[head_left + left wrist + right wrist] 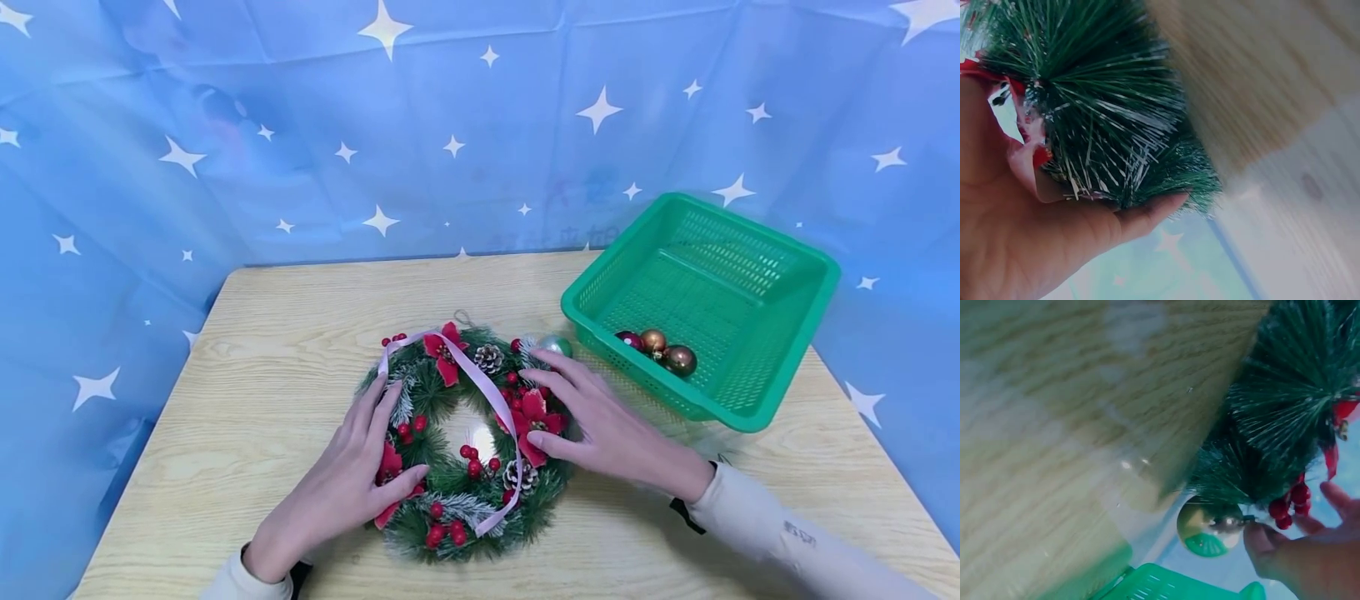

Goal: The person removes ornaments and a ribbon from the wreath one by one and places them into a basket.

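A green Christmas wreath (420,542) lies on the table, decorated with red poinsettias (535,425), red berries (474,468), pinecones (489,358) and frosted sprigs. A pale lilac ribbon (489,387) loops across it. My left hand (345,475) rests along its left side, fingers spread and nearly straight, thumb reaching over a red flower. In the left wrist view one finger (1154,212) lies along the needles. My right hand (592,417) touches the right side, thumb over a poinsettia. Beside its fingertips, in the right wrist view, is a shiny bauble (1210,525) at the wreath's edge.
A green plastic basket (795,250) stands at the back right, close to my right forearm. Several baubles (678,360) lie in its near corner. The wooden table (300,333) ends at a blue curtain (480,183) with white stars.
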The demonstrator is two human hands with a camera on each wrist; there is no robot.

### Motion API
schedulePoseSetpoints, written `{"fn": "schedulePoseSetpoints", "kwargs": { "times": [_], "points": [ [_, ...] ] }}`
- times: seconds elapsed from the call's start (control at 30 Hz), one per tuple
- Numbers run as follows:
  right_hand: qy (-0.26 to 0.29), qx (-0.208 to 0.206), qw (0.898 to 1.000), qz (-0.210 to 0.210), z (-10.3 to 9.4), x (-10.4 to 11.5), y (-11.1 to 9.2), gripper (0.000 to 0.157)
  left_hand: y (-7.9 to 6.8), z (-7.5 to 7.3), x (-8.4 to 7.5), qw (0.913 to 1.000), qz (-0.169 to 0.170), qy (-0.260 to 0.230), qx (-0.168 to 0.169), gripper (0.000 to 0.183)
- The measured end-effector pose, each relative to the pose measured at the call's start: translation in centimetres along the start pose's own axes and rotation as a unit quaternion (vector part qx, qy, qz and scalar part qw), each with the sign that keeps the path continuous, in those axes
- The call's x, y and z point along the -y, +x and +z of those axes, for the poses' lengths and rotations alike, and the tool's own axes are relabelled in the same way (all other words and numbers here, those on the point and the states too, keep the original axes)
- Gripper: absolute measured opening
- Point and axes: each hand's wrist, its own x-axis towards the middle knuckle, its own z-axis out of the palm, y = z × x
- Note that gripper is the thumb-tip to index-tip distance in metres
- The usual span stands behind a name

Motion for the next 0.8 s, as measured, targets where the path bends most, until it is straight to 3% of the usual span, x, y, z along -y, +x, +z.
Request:
{"fn": "schedulePoseSetpoints", "kwargs": {
  "times": [0.17, 0.4, 0.67, 0.8],
  "points": [
    [-0.016, 0.026, 0.999, -0.015, 0.3, -0.3, 0.2, 0.077, 0.1, -0.1, 0.3, 0.9999, 0.008, -0.006, 0.004, 0.107],
    [-0.059, 0.015, 0.997, -0.038, 0.8, -0.2, 0.3, 0.074, -0.1, -0.2, 0.1, 0.9997, -0.009, 0.020, -0.008, 0.109],
    [-0.095, -0.003, 0.995, -0.031, 1.3, 0.7, -0.1, 0.075, -0.9, -0.5, -1.2, 0.9962, -0.070, 0.045, -0.025, 0.112],
    [-0.105, -0.019, 0.994, -0.014, 1.9, 1.5, -0.5, 0.075, -1.3, -0.6, -2.0, 0.9942, -0.084, 0.053, -0.042, 0.112]
  ]
}}
